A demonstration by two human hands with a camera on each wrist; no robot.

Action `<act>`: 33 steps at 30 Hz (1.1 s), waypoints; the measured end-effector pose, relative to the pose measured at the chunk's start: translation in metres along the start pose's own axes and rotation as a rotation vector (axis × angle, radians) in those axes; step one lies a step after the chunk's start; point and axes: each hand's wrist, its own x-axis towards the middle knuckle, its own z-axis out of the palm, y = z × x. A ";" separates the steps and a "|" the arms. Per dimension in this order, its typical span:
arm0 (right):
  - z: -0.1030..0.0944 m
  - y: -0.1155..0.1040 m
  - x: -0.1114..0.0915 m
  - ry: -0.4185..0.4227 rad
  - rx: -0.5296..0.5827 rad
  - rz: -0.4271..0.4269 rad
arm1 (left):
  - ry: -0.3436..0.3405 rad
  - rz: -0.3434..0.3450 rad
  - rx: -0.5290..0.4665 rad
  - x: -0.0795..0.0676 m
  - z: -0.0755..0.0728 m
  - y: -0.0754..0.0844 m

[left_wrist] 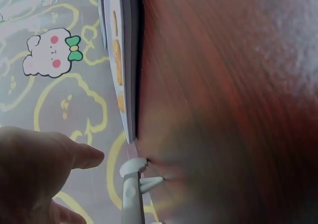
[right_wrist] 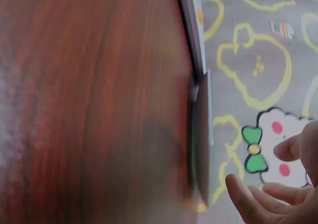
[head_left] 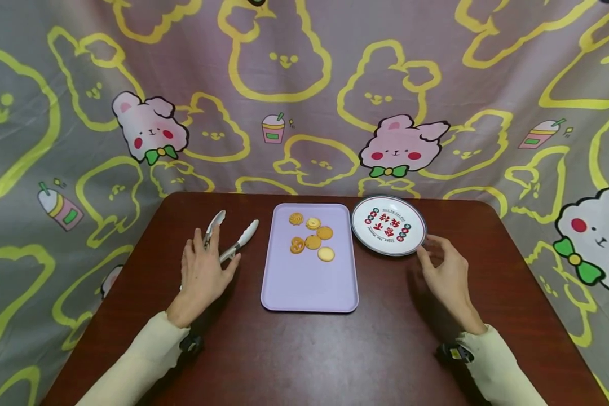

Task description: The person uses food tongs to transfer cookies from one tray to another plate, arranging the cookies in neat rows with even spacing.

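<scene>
— So, left hand [head_left: 203, 273]?
— Over the tongs [head_left: 250, 231], fingers spread, gripping nothing.
— And right hand [head_left: 448, 273]?
— At the right rim of the plate [head_left: 411, 214], thumb and fingers apart, nothing held; can't tell about contact.
— Layout?
— Tongs, plate and purple tray [head_left: 309, 287] all on the counter [head_left: 304, 355]. Tongs left of tray, plate just beside tray's far right corner. Cookies [head_left: 325, 232] toward tray's far end.

place: cloth-screened nook, room type unclear | signs: cartoon-print cloth [head_left: 304, 121], brown table [head_left: 385, 349]
</scene>
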 end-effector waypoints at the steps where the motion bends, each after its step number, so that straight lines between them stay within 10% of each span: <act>1: 0.000 0.003 0.001 -0.005 0.009 0.033 | -0.014 -0.015 0.003 0.000 0.000 -0.002; 16: 0.010 0.029 0.027 -0.231 0.441 0.552 | -0.126 -0.135 -0.001 0.008 0.010 -0.014; 33: 0.026 0.031 0.037 -0.246 0.572 0.616 | -0.178 -0.178 0.010 0.022 0.020 -0.019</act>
